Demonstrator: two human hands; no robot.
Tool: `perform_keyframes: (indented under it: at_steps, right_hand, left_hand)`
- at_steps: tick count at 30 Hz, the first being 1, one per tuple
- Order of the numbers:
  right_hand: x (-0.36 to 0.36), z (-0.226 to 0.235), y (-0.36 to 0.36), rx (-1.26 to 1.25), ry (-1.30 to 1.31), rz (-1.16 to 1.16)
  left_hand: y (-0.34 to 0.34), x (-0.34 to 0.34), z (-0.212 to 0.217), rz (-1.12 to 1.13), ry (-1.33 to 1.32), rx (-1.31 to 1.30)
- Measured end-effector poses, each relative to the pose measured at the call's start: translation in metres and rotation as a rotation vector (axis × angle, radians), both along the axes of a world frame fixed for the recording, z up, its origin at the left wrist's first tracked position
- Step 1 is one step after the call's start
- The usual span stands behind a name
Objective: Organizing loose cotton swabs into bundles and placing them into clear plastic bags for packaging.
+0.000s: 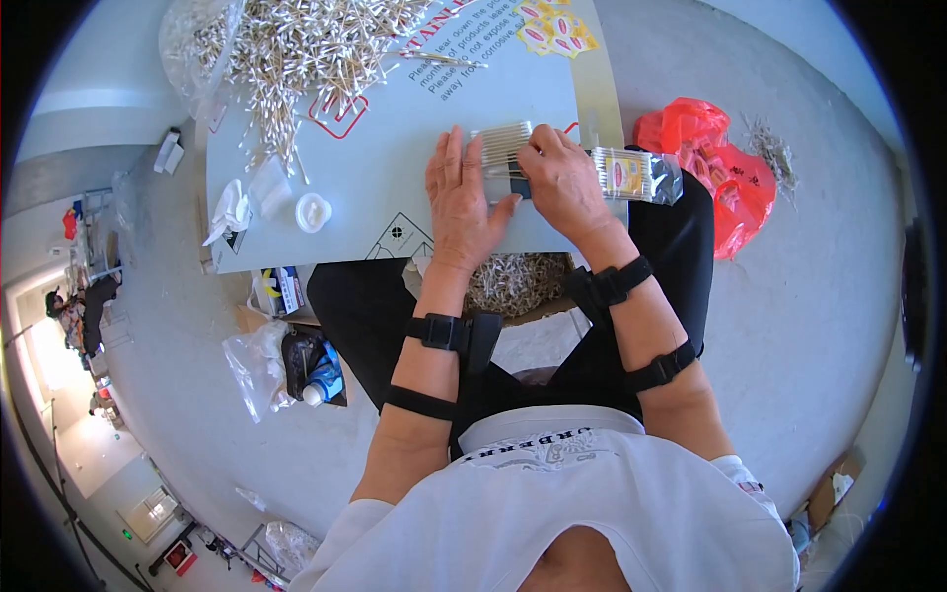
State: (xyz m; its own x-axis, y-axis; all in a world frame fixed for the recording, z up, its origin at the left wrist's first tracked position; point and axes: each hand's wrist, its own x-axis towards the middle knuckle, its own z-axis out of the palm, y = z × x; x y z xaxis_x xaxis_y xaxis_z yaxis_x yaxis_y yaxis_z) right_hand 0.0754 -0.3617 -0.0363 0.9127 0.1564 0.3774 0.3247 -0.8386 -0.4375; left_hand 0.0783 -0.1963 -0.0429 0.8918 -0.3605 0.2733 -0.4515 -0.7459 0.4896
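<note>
A flat row of cotton swabs [503, 138] lies on the light board in front of me, between my two hands. Along its left edge rests my left hand [461, 202], fingers stretched out and thumb reaching toward a small dark strip [519, 185] below the swabs. My right hand [564, 183] bends over the row's right end with curled, closed fingers; they hide whatever is pinched there. Just right of that hand, a clear packet of cotton swabs [623, 174] with a yellow label hangs partly past the board's edge.
A large heap of loose swabs [306, 49] covers the board's far left. Yellow labels [557, 28] lie at its far edge. A small white tub [313, 212] stands near left. A box of swabs [518, 281] sits between my legs, a red plastic bag [715, 173] on the floor at right.
</note>
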Motion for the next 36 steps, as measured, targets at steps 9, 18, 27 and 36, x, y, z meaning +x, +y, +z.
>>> perform_keyframes:
  at_steps: [9, 18, 27, 36]
  right_hand:
    - [-0.002, -0.003, 0.002, 0.696, 0.046, -0.233]
    - [-0.009, -0.023, 0.014, 1.170, 0.001, -0.233]
    - [0.001, -0.023, 0.021, 1.153, 0.062, -0.184]
    - [0.000, -0.022, 0.015, 1.495, 0.063, -0.227]
  left_hand:
    - [-0.002, 0.018, -0.004, -0.039, -0.058, 0.116]
    - [-0.007, 0.012, -0.006, -0.074, 0.052, -0.166]
    - [-0.041, 0.022, -0.009, 0.193, 0.158, -0.767]
    - [-0.028, 0.017, -0.008, -0.056, -0.093, -0.094]
